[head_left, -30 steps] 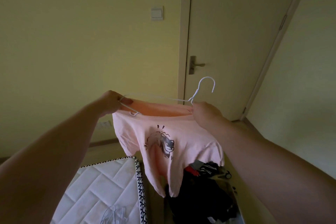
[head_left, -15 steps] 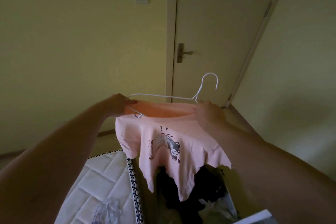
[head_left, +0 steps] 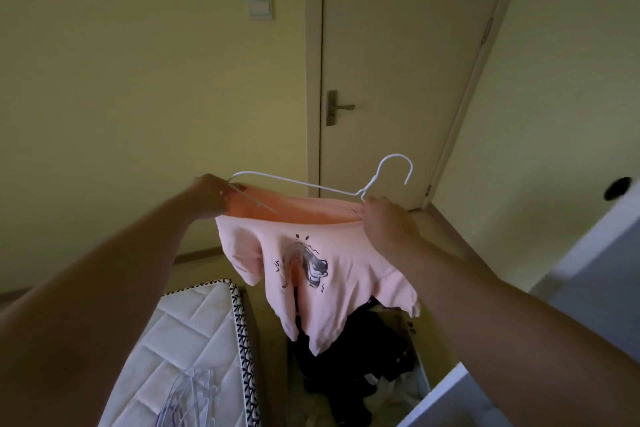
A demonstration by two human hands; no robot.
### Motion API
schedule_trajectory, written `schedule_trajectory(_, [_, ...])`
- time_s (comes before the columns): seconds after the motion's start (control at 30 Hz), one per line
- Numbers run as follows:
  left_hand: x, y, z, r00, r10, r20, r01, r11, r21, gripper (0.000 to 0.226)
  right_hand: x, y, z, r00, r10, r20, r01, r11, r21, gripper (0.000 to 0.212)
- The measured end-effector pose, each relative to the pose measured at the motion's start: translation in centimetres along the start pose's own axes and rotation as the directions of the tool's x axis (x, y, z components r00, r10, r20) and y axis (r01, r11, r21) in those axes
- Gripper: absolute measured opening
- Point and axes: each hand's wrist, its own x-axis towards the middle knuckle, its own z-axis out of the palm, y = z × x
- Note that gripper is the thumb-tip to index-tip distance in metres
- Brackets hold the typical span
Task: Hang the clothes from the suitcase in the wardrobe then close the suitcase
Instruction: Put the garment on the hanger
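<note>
Pink T-shirt — dark cartoon print — with white wire hanger

No words, numbers or brand names can be read anywhere. The pink T-shirt has only a dark drawing on its front, with a few short strokes above and below it. These strokes are marks of the drawing and not letters.
</note>
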Motion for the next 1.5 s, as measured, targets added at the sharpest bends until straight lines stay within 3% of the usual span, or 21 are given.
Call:
schedule_trajectory(0.1, [-2.2,0.3,-0.4,0.992,-0.06,-0.111,0.039,0.982,-0.182,0.026,-2.7,0.1,-0.6,0.998,-0.055,0.018,0.055,0.998,0.001,0.028])
schedule_trajectory(0.2, [-5.0,2.2,-1.1,0.97,-0.113,-0.215,0.069,0.977,-0.202,0.018,-5.2,-0.9,-1.8,0.995,-0.1,0.018,0.101,0.992,-0.07,0.032])
schedule_trajectory(0.3, [-9.1,5.8,-1.0,0.959,-0.058,-0.279,0.022,0.991,-0.129,0.02,-6.9,-2.5,-3.5,0.984,-0.177,-0.015,0.177,0.984,-0.03,0.033])
schedule_trajectory(0.4, [-13.2,8.1,0.2,0.979,0.143,-0.145,-0.13,0.987,0.092,0.044,-8.3,-4.1,-5.8,0.955,-0.286,-0.083,0.287,0.958,0.005,0.028])
schedule_trajectory(0.5, [-16.1,8.2,0.1,0.964,0.213,-0.156,-0.181,0.963,0.198,0.02,-10.1,-4.8,-8.0,0.95,-0.302,-0.077,0.307,0.95,0.051,0.023])
schedule_trajectory(0.57, [-17.3,8.3,-0.5,0.957,0.211,-0.198,-0.172,0.965,0.199,0.024,-11.0,-4.5,-8.9,0.953,-0.296,-0.06,0.301,0.943,0.139,0.02])
schedule_trajectory(0.63, [-18.3,8.0,-1.4,0.942,0.194,-0.272,-0.153,0.974,0.165,0.025,-12.1,-4.1,-9.4,0.921,-0.365,-0.137,0.388,0.893,0.227,0.02])
schedule_trajectory(0.7, [-19.3,7.4,-2.3,0.911,0.168,-0.378,-0.151,0.986,0.074,0.014,-13.0,-3.8,-10.0,0.894,-0.398,-0.205,0.446,0.83,0.334,0.034])
schedule_trajectory(0.77, [-20.1,6.7,-3.4,0.903,0.121,-0.411,-0.133,0.991,0.0,0.017,-13.1,-3.2,-10.8,0.915,-0.329,-0.235,0.403,0.791,0.46,0.043])
schedule_trajectory(0.83, [-20.7,5.9,-4.4,0.914,0.056,-0.402,-0.061,0.998,0.002,0.016,-13.1,-2.5,-11.4,0.932,-0.263,-0.25,0.358,0.781,0.512,0.032])
schedule_trajectory(0.9, [-21.1,5.3,-5.3,0.926,-0.03,-0.375,-0.001,0.997,-0.081,0.02,-13.2,-1.6,-11.8,0.95,-0.206,-0.236,0.292,0.855,0.429,0.028])
schedule_trajectory(0.97, [-21.4,5.1,-5.7,0.923,-0.074,-0.378,0.005,0.984,-0.179,0.021,-13.5,-0.9,-12.2,0.968,-0.142,-0.209,0.192,0.952,0.238,0.042])
schedule_trajectory(1.07, [-21.9,5.4,-5.5,0.925,-0.051,-0.376,-0.036,0.975,-0.22,0.023,-13.7,-1.2,-12.8,0.97,-0.161,-0.183,0.184,0.976,0.118,0.05])
schedule_trajectory(1.17, [-22.0,6.3,-5.6,0.928,-0.001,-0.372,-0.086,0.972,-0.218,0.023,-13.6,-2.1,-13.4,0.973,-0.223,0.063,0.179,0.897,0.405,0.052])
schedule_trajectory(1.23, [-21.8,6.4,-5.9,0.929,0.014,-0.369,-0.1,0.972,-0.214,0.024,-13.7,-2.3,-13.9,0.931,-0.274,0.242,0.116,0.85,0.514,0.048])
schedule_trajectory(1.3, [-21.6,6.0,-6.2,0.929,0.015,-0.37,-0.1,0.972,-0.211,0.024,-13.8,-2.2,-13.9,0.923,-0.294,0.247,0.127,0.841,0.526,0.048])
schedule_trajectory(1.43, [-21.1,5.1,-6.5,0.93,0.021,-0.367,-0.093,0.979,-0.182,0.025,-13.7,-3.0,-12.8,0.949,-0.289,0.122,0.182,0.824,0.537,0.055])
schedule_trajectory(1.5, [-20.7,4.8,-6.6,0.932,0.032,-0.36,-0.101,0.98,-0.174,0.025,-13.9,-3.4,-12.5,0.944,-0.291,0.158,0.159,0.818,0.553,0.055])
